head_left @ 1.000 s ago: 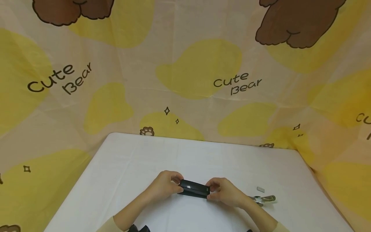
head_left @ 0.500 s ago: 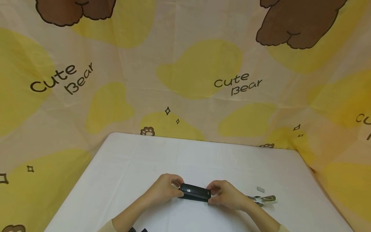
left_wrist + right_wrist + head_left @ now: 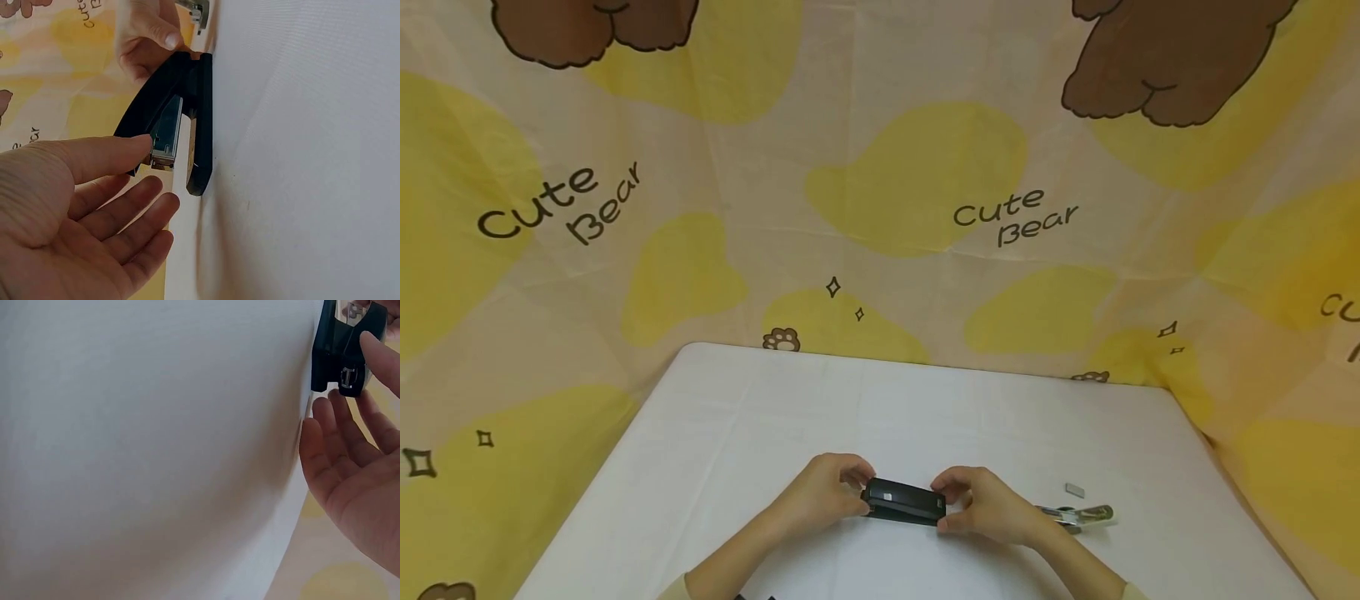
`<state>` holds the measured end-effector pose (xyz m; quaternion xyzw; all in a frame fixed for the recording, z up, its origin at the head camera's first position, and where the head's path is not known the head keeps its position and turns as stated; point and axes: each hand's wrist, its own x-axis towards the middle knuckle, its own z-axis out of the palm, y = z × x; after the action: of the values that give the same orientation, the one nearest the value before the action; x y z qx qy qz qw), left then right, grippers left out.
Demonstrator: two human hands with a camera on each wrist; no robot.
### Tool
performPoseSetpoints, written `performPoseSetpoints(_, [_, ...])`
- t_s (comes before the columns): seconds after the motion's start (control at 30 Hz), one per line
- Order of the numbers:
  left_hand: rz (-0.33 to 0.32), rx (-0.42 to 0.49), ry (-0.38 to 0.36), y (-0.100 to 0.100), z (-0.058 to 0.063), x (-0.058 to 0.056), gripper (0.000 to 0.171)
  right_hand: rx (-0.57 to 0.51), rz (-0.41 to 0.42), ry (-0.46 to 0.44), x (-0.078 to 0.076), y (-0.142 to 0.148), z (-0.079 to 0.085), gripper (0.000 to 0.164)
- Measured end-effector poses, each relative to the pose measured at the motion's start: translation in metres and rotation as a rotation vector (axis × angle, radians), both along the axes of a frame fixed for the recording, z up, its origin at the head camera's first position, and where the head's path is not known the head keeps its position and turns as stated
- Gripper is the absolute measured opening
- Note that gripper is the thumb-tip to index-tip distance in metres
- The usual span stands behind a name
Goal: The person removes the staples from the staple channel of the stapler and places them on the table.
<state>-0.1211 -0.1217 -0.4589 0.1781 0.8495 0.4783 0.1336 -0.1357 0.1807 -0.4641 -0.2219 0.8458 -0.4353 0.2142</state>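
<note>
A black stapler (image 3: pixel 906 500) stands lengthwise between both hands, base against the white tabletop in the left wrist view. Its upper arm is tilted up from the base (image 3: pixel 201 144), and the metal staple magazine (image 3: pixel 167 134) shows in the gap. My left hand (image 3: pixel 827 492) pinches the front of the upper arm between thumb and index finger, the other fingers spread beneath. At the hinge end my right hand (image 3: pixel 988 504) holds the stapler between thumb and fingers. In the right wrist view, the right thumb (image 3: pixel 382 359) lies along the stapler's side.
A small grey bar like a strip of staples (image 3: pixel 1074 490) lies to the right on the white table (image 3: pixel 775 408). Near it is a silver metal tool (image 3: pixel 1093 514) with a greenish end, partly hidden by the right wrist. A patterned cloth (image 3: pixel 880 183) hangs behind the table.
Both hands and the stapler have come slightly closer to the person. The gap between its upper arm and base looks a little wider at the left end.
</note>
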Motion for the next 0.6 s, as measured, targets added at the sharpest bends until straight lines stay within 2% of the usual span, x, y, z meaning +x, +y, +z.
performPoseSetpoints(0.2, [-0.006, -0.008, -0.003, -0.002, -0.003, 0.000, 0.032, -0.030, -0.008, 0.053, -0.001, -0.007, 0.003, 0.042])
performPoseSetpoints(0.33, [-0.001, -0.013, -0.021, -0.003, -0.006, -0.002, 0.031, -0.051, -0.022, 0.047, -0.002, -0.015, 0.004, 0.044])
performPoseSetpoints(0.6, [-0.016, -0.029, -0.004, -0.003, -0.015, -0.006, 0.027, -0.050, -0.019, 0.047, -0.004, -0.034, 0.009, 0.043])
